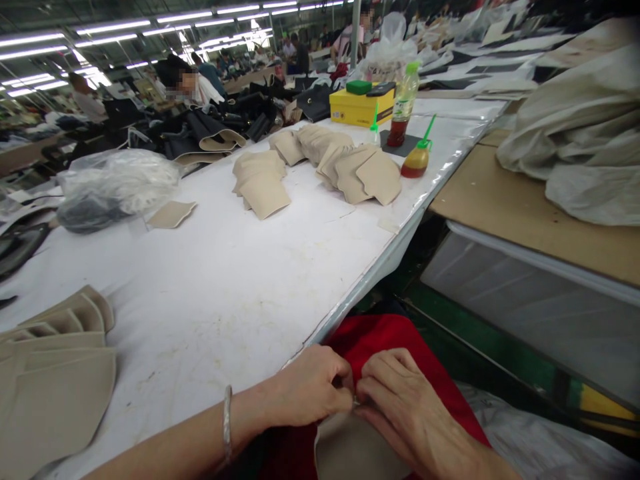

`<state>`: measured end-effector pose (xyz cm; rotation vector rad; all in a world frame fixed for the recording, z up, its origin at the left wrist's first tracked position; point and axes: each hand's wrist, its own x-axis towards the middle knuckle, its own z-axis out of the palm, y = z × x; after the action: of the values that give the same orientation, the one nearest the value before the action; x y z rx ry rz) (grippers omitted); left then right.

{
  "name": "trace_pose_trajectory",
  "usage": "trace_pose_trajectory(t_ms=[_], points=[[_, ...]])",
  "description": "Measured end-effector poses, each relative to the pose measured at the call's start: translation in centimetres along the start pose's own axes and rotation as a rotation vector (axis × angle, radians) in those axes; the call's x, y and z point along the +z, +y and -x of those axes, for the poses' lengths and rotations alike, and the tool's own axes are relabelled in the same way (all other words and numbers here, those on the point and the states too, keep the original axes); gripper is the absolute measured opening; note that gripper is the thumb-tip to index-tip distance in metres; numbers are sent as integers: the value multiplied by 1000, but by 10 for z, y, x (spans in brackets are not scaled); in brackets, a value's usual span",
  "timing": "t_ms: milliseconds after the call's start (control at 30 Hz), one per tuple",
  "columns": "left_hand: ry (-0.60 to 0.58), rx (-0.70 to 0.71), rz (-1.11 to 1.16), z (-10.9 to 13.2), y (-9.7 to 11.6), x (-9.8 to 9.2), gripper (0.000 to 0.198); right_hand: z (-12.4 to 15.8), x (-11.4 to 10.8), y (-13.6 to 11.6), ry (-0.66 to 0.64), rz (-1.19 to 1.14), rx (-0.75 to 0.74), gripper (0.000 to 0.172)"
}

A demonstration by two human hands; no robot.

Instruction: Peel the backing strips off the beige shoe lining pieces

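Note:
Over my lap, a beige leather-like piece (357, 447) lies against red cloth (385, 340). My left hand (315, 387), with a bracelet (227, 423) on its wrist, is closed in a pinch at the piece's upper edge. Close beside it, my right hand (400, 393) has its fingers curled onto the same edge. A tiny pale bit shows between the fingertips, too small to name. Stacked beige pieces (60, 393) fan out on the white table (215, 287) at the left.
Farther back lie more stacked beige pieces (260, 180) and one single piece (173, 215). A glue bottle (416, 160), a taller bottle (404, 107) and a yellow box (360, 107) stand behind. A plastic bag (120, 187) sits left; cardboard (540, 220) covers the surface at right.

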<state>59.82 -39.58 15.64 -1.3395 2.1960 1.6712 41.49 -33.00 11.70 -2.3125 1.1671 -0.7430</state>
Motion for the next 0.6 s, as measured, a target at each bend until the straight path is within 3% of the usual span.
trace_pose_trajectory(t_ms=[200,467,533,600], points=[[56,46,-152,-5,9,-4,9,-10,-12,3,-63,72,-6,14],[113,118,-271,-18,39,-33,10,-13,-35,-16,123,230,-106,23],[60,105,-227,-20,45,-42,11,-12,-51,-28,129,218,-140,29],[-91,101,-131,-22,50,-45,11,-11,-67,-38,73,156,-184,30]])
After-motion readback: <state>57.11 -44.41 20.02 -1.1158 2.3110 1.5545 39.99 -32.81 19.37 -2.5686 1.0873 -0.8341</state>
